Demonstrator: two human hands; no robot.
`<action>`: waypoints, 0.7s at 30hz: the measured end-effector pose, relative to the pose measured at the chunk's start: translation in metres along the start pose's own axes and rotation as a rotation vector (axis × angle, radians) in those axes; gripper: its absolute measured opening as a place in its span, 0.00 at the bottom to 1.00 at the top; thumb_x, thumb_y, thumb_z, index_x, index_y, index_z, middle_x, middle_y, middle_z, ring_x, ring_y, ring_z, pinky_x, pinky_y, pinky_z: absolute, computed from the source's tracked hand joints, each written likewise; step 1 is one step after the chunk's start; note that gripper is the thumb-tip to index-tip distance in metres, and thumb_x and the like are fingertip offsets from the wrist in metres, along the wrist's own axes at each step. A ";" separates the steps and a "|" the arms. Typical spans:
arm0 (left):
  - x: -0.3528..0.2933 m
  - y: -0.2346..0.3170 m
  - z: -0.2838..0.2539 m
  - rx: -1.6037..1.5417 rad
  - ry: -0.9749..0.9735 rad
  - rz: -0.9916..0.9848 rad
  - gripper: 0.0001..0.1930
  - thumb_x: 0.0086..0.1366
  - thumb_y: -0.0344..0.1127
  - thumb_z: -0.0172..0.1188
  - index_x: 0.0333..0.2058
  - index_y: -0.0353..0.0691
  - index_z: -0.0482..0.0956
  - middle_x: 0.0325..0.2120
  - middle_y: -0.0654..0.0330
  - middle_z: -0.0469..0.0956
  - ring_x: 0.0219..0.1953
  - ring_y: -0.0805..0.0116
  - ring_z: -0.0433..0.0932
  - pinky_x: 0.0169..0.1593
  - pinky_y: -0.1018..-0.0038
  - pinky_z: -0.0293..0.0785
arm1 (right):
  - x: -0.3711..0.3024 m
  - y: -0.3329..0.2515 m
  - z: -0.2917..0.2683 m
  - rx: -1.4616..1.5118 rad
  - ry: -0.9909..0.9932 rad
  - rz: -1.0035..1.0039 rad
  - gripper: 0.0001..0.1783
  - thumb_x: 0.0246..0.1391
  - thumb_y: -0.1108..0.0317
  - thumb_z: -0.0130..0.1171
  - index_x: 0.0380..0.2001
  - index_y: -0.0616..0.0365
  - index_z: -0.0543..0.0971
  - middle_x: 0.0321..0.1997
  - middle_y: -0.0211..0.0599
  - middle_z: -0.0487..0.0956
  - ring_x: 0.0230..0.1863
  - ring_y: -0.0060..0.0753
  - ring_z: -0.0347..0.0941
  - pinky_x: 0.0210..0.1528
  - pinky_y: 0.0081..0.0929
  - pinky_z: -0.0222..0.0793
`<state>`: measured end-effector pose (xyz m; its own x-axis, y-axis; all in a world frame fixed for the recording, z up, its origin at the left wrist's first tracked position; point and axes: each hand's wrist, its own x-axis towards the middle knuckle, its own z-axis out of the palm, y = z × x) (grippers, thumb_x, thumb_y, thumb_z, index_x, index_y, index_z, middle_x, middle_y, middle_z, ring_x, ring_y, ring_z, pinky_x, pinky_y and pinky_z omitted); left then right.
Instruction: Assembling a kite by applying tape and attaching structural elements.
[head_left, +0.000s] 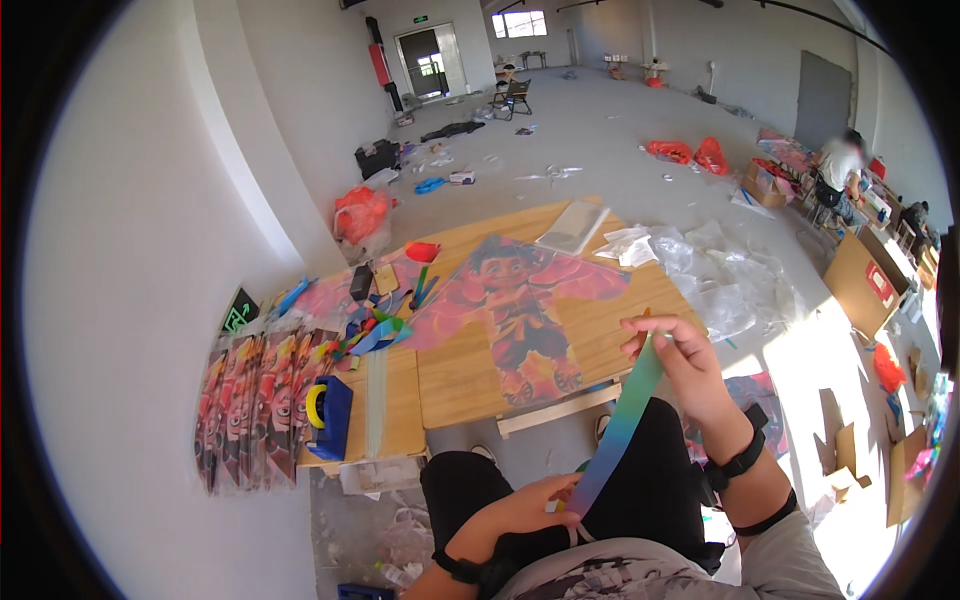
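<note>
A ribbon (622, 425) shading from green to blue to purple stretches slantwise over my lap. Its upper end is pinched in the fingers of my right hand (685, 360), raised past the table's near right edge. The lower end is in my left hand (525, 515), closed low over my thigh. On the wooden table (455, 385) lies a flat kite (530, 320) printed with a cartoon figure, its pink wing-like sides spread. A tangle of coloured ribbons (375, 335) sits left of the kite.
A blue tape dispenser (332, 420) and pale thin rods (375, 395) lie at the table's left, beside stacked folded printed kites (255, 400). Clear plastic sheets (715, 275) hang about the right corner. Cardboard boxes (865, 285) and another person (838, 175) are farther right.
</note>
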<state>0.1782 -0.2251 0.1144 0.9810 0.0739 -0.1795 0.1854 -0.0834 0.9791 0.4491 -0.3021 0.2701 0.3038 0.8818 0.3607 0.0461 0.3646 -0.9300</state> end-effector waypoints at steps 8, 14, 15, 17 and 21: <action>0.019 0.049 -0.024 -0.405 0.187 0.182 0.43 0.76 0.66 0.24 0.63 0.32 0.69 0.62 0.53 0.72 0.65 0.60 0.69 0.69 0.62 0.60 | -0.030 -0.003 0.040 -0.577 -0.540 -0.436 0.20 0.48 0.84 0.58 0.43 0.51 0.83 0.53 0.36 0.80 0.49 0.43 0.77 0.53 0.34 0.73; 0.012 0.065 -0.019 -0.696 0.310 0.044 0.37 0.77 0.64 0.33 0.57 0.34 0.75 0.33 0.65 0.77 0.33 0.76 0.66 0.40 0.74 0.63 | -0.047 0.016 0.045 -0.719 -0.756 -0.527 0.16 0.46 0.75 0.63 0.40 0.48 0.80 0.42 0.29 0.77 0.47 0.39 0.76 0.51 0.36 0.74; 0.011 0.059 -0.020 -0.699 0.307 0.042 0.37 0.77 0.64 0.33 0.57 0.34 0.75 0.33 0.65 0.77 0.33 0.76 0.66 0.40 0.74 0.63 | -0.049 0.017 0.048 -0.700 -0.772 -0.539 0.15 0.47 0.74 0.63 0.40 0.48 0.80 0.42 0.29 0.77 0.46 0.38 0.76 0.50 0.35 0.74; 0.010 0.047 -0.022 -0.746 0.177 0.062 0.30 0.79 0.55 0.38 0.60 0.33 0.72 0.47 0.61 0.80 0.46 0.72 0.77 0.53 0.74 0.71 | -0.053 0.019 0.052 -0.680 -0.786 -0.546 0.14 0.47 0.74 0.63 0.39 0.48 0.79 0.43 0.28 0.76 0.46 0.38 0.76 0.49 0.35 0.74; 0.010 0.063 -0.018 -0.728 0.183 0.045 0.22 0.78 0.46 0.48 0.58 0.34 0.74 0.44 0.62 0.81 0.43 0.73 0.77 0.50 0.76 0.72 | -0.059 0.027 0.051 -0.706 -0.810 -0.492 0.12 0.49 0.73 0.63 0.39 0.48 0.79 0.41 0.28 0.76 0.45 0.35 0.76 0.47 0.36 0.74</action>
<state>0.1983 -0.2116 0.1761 0.9498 0.2553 -0.1810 -0.0021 0.5834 0.8122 0.3836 -0.3291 0.2275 -0.5743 0.7175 0.3941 0.5822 0.6964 -0.4195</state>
